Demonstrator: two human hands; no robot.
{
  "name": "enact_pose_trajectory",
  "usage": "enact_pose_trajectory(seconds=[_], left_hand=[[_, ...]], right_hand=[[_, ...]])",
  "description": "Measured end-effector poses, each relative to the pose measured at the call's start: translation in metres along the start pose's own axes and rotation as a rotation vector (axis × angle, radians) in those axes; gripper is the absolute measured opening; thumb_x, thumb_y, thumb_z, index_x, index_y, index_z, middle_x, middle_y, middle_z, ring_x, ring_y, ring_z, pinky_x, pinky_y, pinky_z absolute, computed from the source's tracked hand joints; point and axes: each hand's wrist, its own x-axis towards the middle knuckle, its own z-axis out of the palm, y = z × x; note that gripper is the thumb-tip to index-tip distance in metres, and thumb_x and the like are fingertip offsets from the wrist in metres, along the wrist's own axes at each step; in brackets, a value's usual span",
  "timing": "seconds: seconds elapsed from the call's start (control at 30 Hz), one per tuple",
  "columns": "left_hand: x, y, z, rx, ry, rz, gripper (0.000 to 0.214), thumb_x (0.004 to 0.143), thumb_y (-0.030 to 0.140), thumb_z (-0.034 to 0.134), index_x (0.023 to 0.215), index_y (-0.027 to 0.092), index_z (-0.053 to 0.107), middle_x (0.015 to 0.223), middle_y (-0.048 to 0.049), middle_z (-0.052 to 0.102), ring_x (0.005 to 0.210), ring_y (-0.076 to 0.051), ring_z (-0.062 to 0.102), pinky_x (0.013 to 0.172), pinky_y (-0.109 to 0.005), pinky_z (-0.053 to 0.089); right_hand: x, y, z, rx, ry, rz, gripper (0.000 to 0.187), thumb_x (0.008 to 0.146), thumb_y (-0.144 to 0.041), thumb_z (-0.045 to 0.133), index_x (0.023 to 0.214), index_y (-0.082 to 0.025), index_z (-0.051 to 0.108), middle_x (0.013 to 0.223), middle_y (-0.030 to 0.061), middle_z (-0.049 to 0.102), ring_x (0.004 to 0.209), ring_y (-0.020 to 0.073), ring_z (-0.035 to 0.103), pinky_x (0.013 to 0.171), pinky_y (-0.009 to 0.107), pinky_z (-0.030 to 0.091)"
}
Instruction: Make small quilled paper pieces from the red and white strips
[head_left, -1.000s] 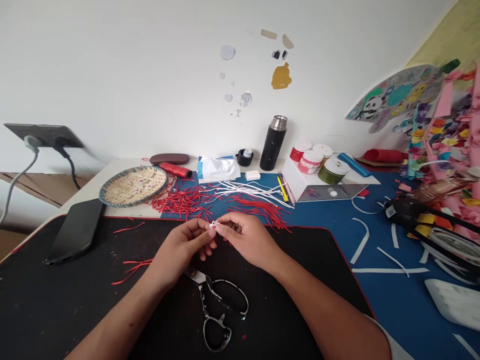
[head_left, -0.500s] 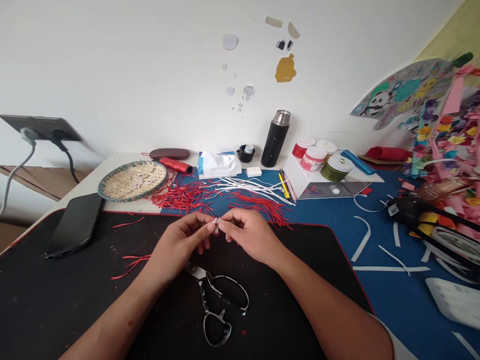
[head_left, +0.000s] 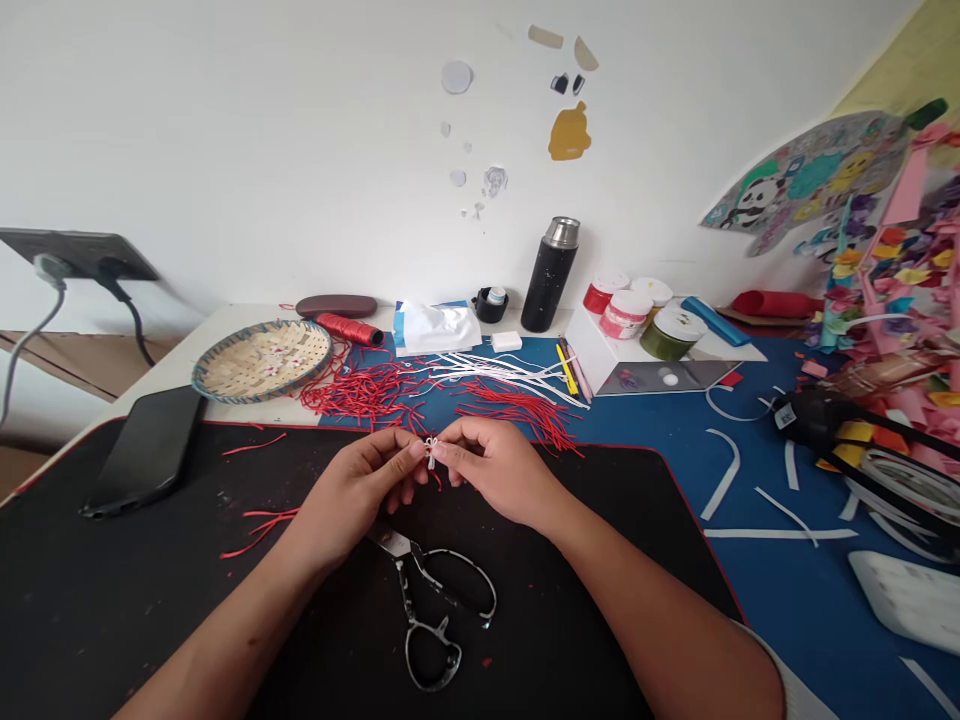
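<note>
A small looped knot of white cord (head_left: 431,453) with a bit of red in it is pinched between my two hands above the black mat (head_left: 585,600). My left hand (head_left: 375,475) grips its left side between thumb and forefinger. From the right, my right hand (head_left: 491,460) pinches the other side, fingers curled. A short red end hangs just under the knot. Below my hands lie scissors (head_left: 431,600) with worn black handles, their blades partly hidden by my left hand. Cut red cords (head_left: 262,525) lie beside my left wrist.
Behind my hands are red cords (head_left: 360,395), white cords (head_left: 495,372) and a red thread spool (head_left: 351,328). A woven basket (head_left: 225,365) holds small white-and-red pieces. A phone (head_left: 146,450) lies left; a black flask (head_left: 551,275) and paint jars (head_left: 673,333) stand at the back.
The white loops show more openly between my fingertips, and a short red end is now visible below them. Both hands keep their pinch in nearly the same place.
</note>
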Motion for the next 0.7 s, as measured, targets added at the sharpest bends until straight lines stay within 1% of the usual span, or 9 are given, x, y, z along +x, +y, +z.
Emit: enact_pose_trajectory(seconds=[0.2, 0.43, 0.57, 0.7], left_hand=[[-0.0008, -0.0015, 0.0002, -0.065, -0.007, -0.012, 0.041, 0.089, 0.059, 0.073, 0.081, 0.019, 0.066, 0.069, 0.0024, 0.061, 0.055, -0.011, 0.050, 0.050, -0.021, 0.038], [-0.0020, 0.0034, 0.0020, 0.021, 0.059, 0.050, 0.043, 0.088, 0.061, 0.073, 0.081, 0.020, 0.067, 0.068, 0.0022, 0.062, 0.056, -0.012, 0.050, 0.051, -0.023, 0.040], [-0.0020, 0.0054, 0.0015, 0.049, 0.063, 0.061, 0.042, 0.089, 0.062, 0.071, 0.084, 0.020, 0.069, 0.066, 0.0030, 0.060, 0.056, -0.012, 0.049, 0.051, -0.023, 0.040], [-0.0022, 0.0058, 0.0000, 0.086, 0.072, 0.063, 0.041, 0.088, 0.061, 0.073, 0.087, 0.020, 0.072, 0.069, 0.0021, 0.062, 0.058, -0.013, 0.051, 0.053, -0.023, 0.041]], right_hand=[[0.0005, 0.0017, -0.0004, 0.089, -0.031, 0.029, 0.018, 0.097, -0.035, 0.065, 0.090, -0.018, 0.069, 0.068, -0.0023, 0.064, 0.062, 0.0130, 0.059, 0.064, 0.027, 0.046], [0.0017, 0.0037, -0.0004, 0.149, -0.055, 0.026, 0.024, 0.097, -0.040, 0.065, 0.091, -0.017, 0.069, 0.069, -0.0012, 0.064, 0.062, 0.0135, 0.059, 0.064, 0.027, 0.046], [0.0020, 0.0036, -0.0005, 0.142, -0.041, 0.015, 0.022, 0.097, -0.038, 0.065, 0.090, -0.017, 0.069, 0.068, -0.0015, 0.063, 0.062, 0.0135, 0.059, 0.064, 0.027, 0.046], [0.0004, 0.0004, -0.0013, 0.110, -0.041, 0.034, 0.021, 0.098, -0.036, 0.065, 0.089, -0.017, 0.069, 0.066, -0.0019, 0.063, 0.061, 0.0130, 0.059, 0.063, 0.026, 0.044]])
